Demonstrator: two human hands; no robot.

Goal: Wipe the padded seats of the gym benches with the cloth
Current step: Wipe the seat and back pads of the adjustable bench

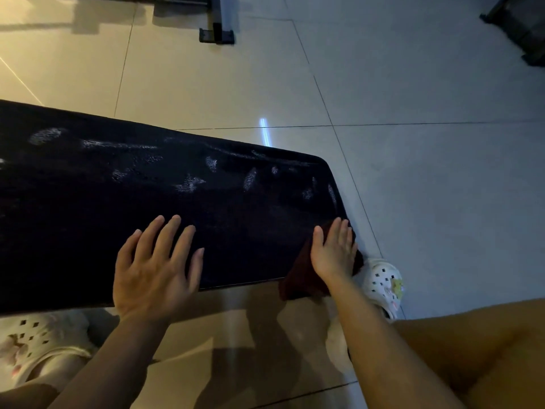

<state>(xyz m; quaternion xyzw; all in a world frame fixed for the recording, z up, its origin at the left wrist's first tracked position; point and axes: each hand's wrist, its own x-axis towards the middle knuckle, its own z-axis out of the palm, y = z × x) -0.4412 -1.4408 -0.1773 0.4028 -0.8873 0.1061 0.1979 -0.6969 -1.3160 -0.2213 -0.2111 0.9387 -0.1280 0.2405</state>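
No readable text, label, brand or number shows on anything here.

head camera, looking steeply down, close over bench pad (165,184)

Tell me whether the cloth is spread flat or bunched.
Bunched: the dark red cloth sits crumpled under the right hand, hanging off the seat corner.

Bare forearms, white perforated clogs (383,283) with charms, tan garment (472,349)
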